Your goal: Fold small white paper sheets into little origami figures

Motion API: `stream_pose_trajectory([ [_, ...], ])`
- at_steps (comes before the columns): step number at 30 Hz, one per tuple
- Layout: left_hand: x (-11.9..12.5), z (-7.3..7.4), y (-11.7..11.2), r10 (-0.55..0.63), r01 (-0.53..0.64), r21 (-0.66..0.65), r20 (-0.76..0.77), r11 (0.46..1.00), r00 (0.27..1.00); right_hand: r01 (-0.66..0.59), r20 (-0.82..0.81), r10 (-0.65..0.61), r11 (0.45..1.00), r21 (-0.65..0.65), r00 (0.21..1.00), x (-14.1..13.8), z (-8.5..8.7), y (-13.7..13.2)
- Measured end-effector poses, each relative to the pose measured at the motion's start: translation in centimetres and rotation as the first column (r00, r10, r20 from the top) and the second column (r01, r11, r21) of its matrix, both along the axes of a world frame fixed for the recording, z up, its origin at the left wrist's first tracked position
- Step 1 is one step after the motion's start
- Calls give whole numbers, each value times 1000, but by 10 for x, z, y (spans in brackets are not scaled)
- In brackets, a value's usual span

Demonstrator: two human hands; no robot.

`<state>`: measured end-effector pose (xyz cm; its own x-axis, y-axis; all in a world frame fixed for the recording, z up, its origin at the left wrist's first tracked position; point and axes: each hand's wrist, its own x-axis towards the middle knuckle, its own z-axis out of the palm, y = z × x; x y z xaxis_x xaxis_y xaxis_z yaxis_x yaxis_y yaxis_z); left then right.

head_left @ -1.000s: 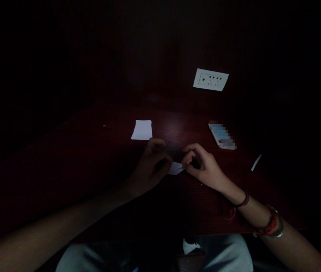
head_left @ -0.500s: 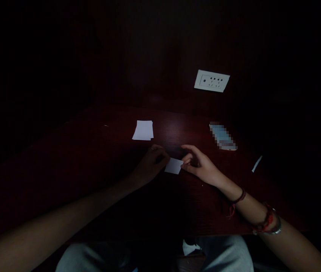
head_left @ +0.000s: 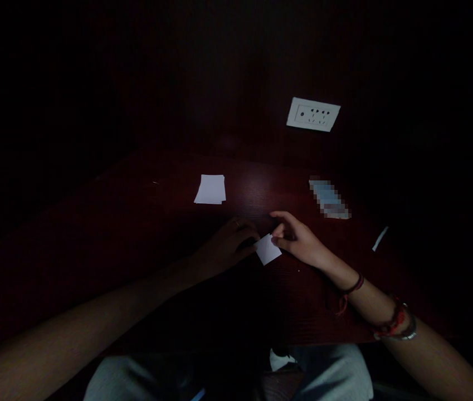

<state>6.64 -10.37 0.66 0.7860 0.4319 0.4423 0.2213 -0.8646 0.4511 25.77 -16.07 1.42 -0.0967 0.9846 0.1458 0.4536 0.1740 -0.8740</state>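
A small folded piece of white paper (head_left: 268,253) shows a crease line and lies turned cornerwise above the dark red table. My right hand (head_left: 297,238) pinches its upper right edge between thumb and curled fingers, with the index finger stretched out. From the left, my left hand (head_left: 234,243) has its thumb and fingertips at the paper's left corner; shadow makes their exact grip hard to see. Beyond my left hand lies a stack of white paper sheets (head_left: 211,189), slightly uneven at the edges.
A pixelated, phone-like object (head_left: 328,199) lies at the right on the table (head_left: 156,223). Right of my hand is a thin white strip (head_left: 380,238). A white socket panel (head_left: 313,115) is on the back wall. The table's front edge runs above my knees.
The folded paper has turned cornerwise and shifted slightly right, now showing a crease. My left hand has moved right with it. My right thumb has come further over the paper.
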Motion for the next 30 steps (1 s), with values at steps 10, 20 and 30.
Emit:
stream_pose_trajectory([
  [10,-4,2,4,-102,99,-67,-42,993,994,-125,198,89,977,173,976,2,5,-6],
  [20,-16,9,5,-226,246,72,-214,967,950,-205,223,170,968,145,960,4,5,-10],
  [30,-24,5,-5,-83,133,183,-260,974,962,-368,180,349,926,87,920,11,15,-16],
])
